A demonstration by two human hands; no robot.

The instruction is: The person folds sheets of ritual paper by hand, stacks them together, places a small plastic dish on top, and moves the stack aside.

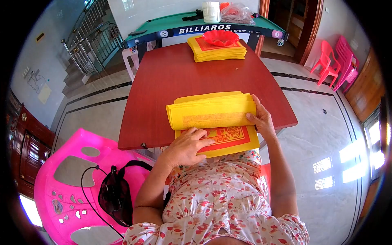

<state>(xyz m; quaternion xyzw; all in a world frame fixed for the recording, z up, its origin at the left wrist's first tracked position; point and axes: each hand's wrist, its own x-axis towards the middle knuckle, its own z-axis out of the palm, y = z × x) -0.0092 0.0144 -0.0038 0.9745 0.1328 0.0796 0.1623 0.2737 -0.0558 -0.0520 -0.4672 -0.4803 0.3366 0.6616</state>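
Observation:
Yellow paper sheets (212,113) lie at the near edge of the dark red table, their upper part folded over towards me. My right hand (262,118) grips the right end of this fold, thumb on top and fingers behind. Below the fold, a yellow sheet with a red printed panel (228,138) lies face up, overhanging the table edge. My left hand (185,148) rests on its left side, fingers apart and partly bent, pressing on the paper. Farther back sits a stack of similar yellow paper (218,54), with a red scalloped dish (221,38) on top.
The red table (159,90) stands before me, a green billiards table (171,23) behind it. On that are a white tub (211,12) and a plastic bag (237,14). A pink chair (53,179) at my left holds a black bag (115,196). Pink chairs (345,61) stand far right.

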